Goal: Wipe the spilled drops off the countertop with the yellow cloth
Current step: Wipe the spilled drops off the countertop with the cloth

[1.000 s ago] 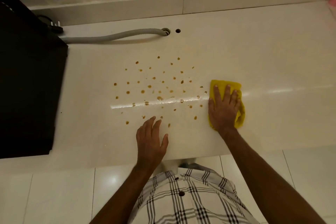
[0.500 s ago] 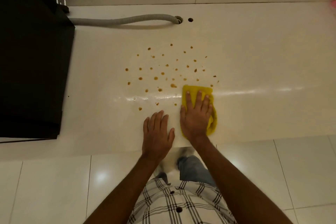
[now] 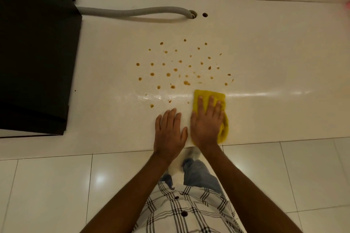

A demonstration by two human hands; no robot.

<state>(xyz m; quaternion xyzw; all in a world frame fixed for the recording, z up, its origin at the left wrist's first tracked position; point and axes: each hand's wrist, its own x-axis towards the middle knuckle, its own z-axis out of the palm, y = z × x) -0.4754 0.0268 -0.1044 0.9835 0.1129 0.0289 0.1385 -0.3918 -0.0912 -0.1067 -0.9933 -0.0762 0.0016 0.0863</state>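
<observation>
Several brown drops [image 3: 186,82] are scattered over the middle of the pale countertop [image 3: 274,58]. The yellow cloth [image 3: 210,94] lies flat near the counter's front edge, just below the right part of the spill. My right hand [image 3: 206,125] presses down on the cloth with fingers spread, covering most of it. My left hand [image 3: 169,132] rests flat on the bare counter right beside it, fingers together, holding nothing. A few drops [image 3: 151,105] lie just above and left of my left hand.
A large black appliance [image 3: 34,49] fills the counter's left side. A grey ribbed hose [image 3: 132,11] runs from it to a hole [image 3: 192,14] near the back wall, with a smaller hole [image 3: 205,14] beside it. White floor tiles [image 3: 56,185] lie below the counter edge.
My right hand has slid the cloth leftward from the spill's right side to beside my left hand. Drops along the near right part of the spill are gone.
</observation>
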